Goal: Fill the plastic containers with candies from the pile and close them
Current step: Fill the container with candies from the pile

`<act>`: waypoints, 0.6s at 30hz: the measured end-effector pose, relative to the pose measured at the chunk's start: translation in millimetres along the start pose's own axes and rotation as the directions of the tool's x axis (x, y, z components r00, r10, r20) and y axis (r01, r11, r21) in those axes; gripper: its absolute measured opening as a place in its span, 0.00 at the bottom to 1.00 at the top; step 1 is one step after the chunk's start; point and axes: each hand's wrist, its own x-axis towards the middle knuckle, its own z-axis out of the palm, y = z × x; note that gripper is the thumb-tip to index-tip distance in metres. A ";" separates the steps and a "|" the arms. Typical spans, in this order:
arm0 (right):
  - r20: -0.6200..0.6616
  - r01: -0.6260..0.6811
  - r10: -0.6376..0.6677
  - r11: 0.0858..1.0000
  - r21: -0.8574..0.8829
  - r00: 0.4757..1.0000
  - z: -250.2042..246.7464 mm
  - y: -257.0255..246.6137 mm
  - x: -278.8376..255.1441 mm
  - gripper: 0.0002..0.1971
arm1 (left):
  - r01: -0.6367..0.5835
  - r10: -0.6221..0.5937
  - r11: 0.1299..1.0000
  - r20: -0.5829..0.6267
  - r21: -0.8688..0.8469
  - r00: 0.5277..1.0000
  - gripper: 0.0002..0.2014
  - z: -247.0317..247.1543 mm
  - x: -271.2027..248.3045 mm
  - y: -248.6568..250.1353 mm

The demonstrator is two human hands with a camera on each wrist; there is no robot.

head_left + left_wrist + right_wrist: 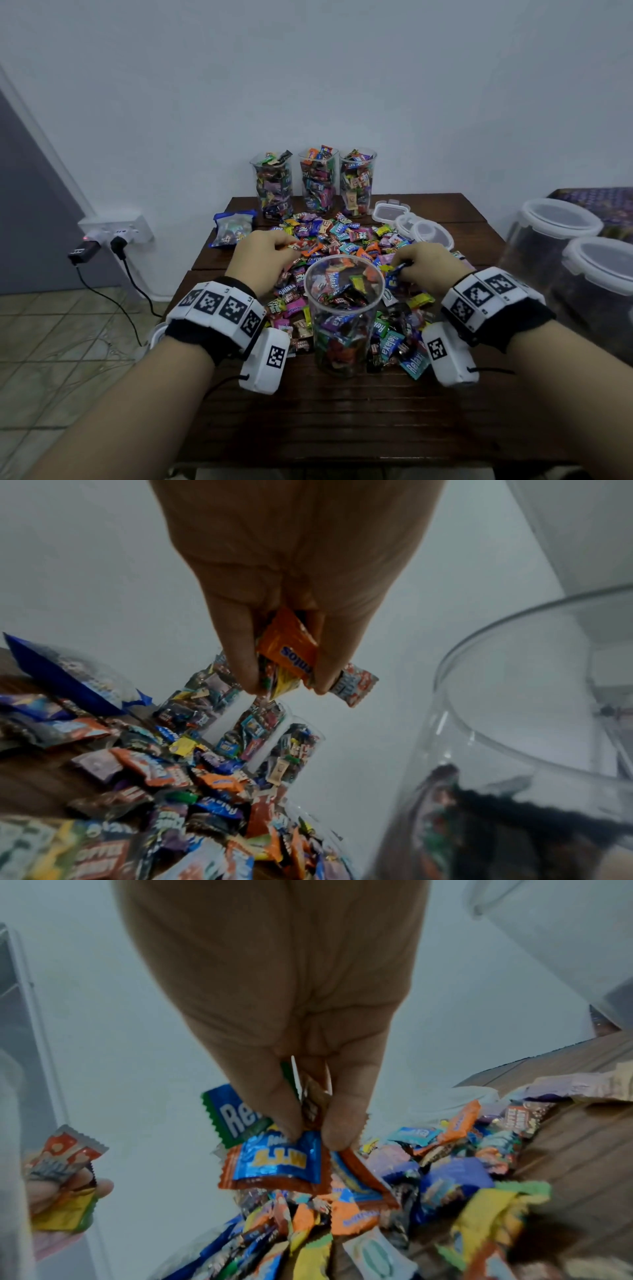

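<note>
Curled hands (pixel 342 253) full of candies (pixel 287 653)

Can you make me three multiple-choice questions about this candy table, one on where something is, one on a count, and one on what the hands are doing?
1. Where does the part-filled container stand?
A. Between the two hands, at the pile's near edge
B. On the floor
C. Against the wall

2. How many filled containers stand in the row at the back of the table?
A. One
B. Three
C. Five

3. What are the hands doing?
A. Both lie flat and hold nothing
B. Both press a lid on
C. Both pinch candies

Answers:
1 A: the head view shows it between the left hand and the right hand.
2 B: three stand side by side, lidless.
3 C: the wrist views show the left hand gripping an orange candy and the right hand a blue candy.
</note>
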 end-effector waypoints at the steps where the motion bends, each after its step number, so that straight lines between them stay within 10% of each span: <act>1: -0.009 0.000 0.000 1.000 0.017 1.000 -1.9 0.0 0.3 0.11 | -0.006 0.006 1.000 -0.001 -0.028 1.000 0.08 -0.8 -1.1 1.6; 18: -0.228 0.319 -0.250 0.881 0.348 0.941 -56.0 -57.4 -39.7 0.06 | -0.089 0.078 0.983 -0.073 -0.161 0.994 0.07 -9.1 -10.4 23.7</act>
